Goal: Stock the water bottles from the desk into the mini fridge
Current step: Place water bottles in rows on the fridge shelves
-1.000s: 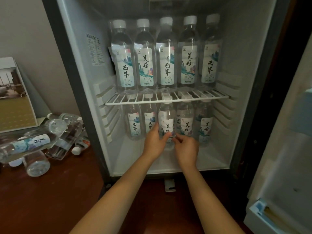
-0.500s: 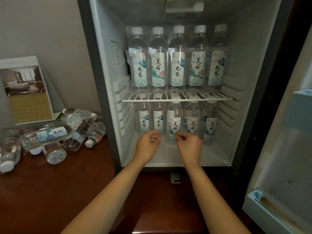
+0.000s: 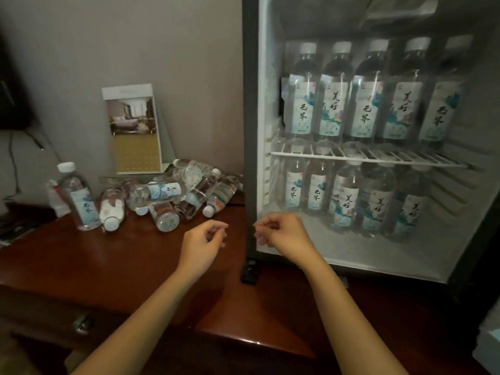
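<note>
Both of your hands have come back out of the mini fridge (image 3: 250, 131), where they were at the lower row a moment ago. The view has swung toward the desk (image 3: 81, 266) to the fridge's left. Your left hand (image 3: 201, 239) hovers over the desk just left of the fridge's frame. Your right hand (image 3: 281, 236) is in front of the fridge's open bottom corner. Both are loosely curled and hold nothing.

Inside the fridge, five bottles stand in the lower row (image 3: 346, 201) under the wire shelf (image 3: 365, 155), and five more in the upper row (image 3: 365, 104) above it. You look to be between placements, about to fetch the next bottle.

Left of the fridge and further back lies the pile of water bottles (image 3: 167, 193), on their sides and overlapping. One upright bottle (image 3: 78, 196) stands farther left again. A hotel card (image 3: 132, 128) leans on the wall behind the pile.

Next, reach left and take a bottle off the top or near edge of the pile, so the rest do not roll.
</note>
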